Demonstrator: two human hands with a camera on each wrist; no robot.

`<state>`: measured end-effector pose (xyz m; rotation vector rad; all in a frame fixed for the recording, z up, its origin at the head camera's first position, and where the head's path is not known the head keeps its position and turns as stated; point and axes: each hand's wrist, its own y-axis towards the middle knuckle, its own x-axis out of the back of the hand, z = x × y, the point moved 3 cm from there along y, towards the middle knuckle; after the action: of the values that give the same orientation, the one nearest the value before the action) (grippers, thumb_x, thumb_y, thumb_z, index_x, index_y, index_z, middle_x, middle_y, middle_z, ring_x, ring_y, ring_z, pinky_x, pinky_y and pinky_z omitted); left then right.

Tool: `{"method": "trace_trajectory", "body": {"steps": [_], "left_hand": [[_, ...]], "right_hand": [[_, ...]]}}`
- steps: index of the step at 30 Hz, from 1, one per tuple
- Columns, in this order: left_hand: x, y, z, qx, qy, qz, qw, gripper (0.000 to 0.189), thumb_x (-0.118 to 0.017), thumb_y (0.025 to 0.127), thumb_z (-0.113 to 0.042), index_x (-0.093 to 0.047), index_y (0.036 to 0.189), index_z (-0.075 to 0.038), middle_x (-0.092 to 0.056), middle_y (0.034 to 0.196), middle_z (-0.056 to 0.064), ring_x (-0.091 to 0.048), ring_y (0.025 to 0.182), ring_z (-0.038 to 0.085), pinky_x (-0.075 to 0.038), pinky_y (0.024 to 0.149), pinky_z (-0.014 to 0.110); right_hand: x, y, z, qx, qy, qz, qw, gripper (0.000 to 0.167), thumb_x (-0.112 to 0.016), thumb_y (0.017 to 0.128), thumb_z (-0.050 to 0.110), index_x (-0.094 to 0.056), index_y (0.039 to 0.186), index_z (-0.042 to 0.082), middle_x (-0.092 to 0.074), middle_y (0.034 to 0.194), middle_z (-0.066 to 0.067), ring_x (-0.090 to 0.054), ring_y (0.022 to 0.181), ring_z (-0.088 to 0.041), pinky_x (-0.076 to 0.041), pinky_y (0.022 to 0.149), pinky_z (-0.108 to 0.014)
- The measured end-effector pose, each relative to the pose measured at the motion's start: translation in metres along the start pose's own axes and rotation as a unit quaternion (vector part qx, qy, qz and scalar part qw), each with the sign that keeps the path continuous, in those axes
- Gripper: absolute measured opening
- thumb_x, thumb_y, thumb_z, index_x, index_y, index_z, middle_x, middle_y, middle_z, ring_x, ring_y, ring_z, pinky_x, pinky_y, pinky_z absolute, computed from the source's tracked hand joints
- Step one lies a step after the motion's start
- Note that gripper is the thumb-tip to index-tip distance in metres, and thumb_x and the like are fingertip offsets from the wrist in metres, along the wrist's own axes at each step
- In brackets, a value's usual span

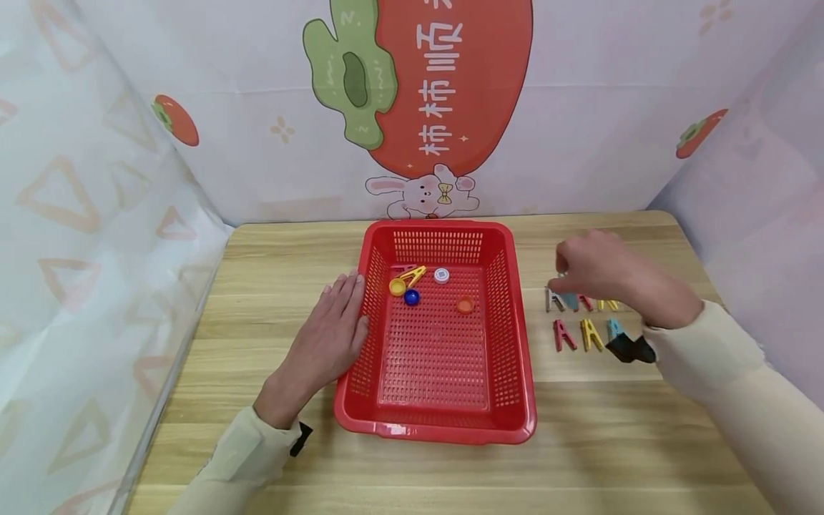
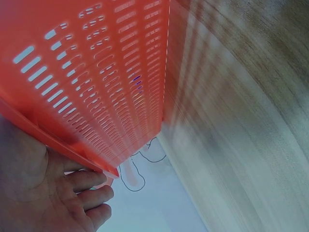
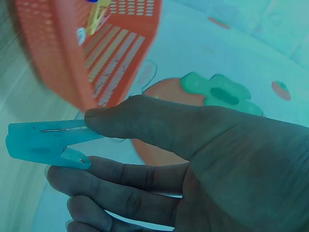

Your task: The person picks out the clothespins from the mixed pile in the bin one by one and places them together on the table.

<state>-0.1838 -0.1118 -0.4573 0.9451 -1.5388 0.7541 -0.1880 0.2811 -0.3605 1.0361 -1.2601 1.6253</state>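
Observation:
My right hand (image 1: 601, 268) is over the right side of the table, pinching a light-blue clothespin (image 3: 46, 140) between thumb and fingers. Below and beside it lie two rows of clothespins, among them a grey one (image 1: 554, 299), a red one (image 1: 563, 335), a yellow one (image 1: 591, 335) and a blue one (image 1: 614, 329). On the left, my other hand (image 1: 328, 332) rests along the rim of a red plastic basket (image 1: 434, 422) with its fingers extended. The left wrist view shows those fingers (image 2: 94, 195) at the rim, outside the slotted wall.
Inside the basket are a yellow clothespin (image 1: 413, 275), a reddish one partly hidden behind it, and a yellow cap (image 1: 397, 287), a blue cap (image 1: 411, 297), a white cap (image 1: 440, 275) and an orange cap (image 1: 465, 305). Printed cloth (image 1: 257, 157) surrounds the wooden table (image 1: 270, 286).

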Motion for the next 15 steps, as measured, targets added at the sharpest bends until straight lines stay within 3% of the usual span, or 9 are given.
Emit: {"method": "trace_trajectory", "body": {"steps": [9, 15], "left_hand": [[-0.001, 0.0, 0.001, 0.005, -0.009, 0.005, 0.9999, 0.077, -0.053, 0.111, -0.03, -0.019, 0.173, -0.001, -0.021, 0.182, 0.019, -0.019, 0.169, 0.04, -0.018, 0.138, 0.056], [-0.001, 0.0, 0.001, 0.009, -0.012, 0.012, 0.9998, 0.076, -0.052, 0.111, -0.03, -0.018, 0.173, 0.0, -0.019, 0.182, 0.018, -0.018, 0.17, 0.04, -0.017, 0.138, 0.056]], "right_hand": [[-0.021, -0.018, -0.051, -0.031, 0.008, 0.007, 0.9995, 0.029, -0.083, 0.093, 0.024, -0.077, 0.098, -0.004, -0.074, 0.084, -0.008, -0.062, 0.072, -0.021, -0.059, 0.068, -0.044], [-0.033, -0.028, -0.077, -0.04, 0.021, 0.015, 0.9988, 0.025, -0.081, 0.094, 0.023, -0.074, 0.089, -0.001, -0.065, 0.077, -0.005, -0.055, 0.07, -0.021, -0.047, 0.063, -0.034]]}}
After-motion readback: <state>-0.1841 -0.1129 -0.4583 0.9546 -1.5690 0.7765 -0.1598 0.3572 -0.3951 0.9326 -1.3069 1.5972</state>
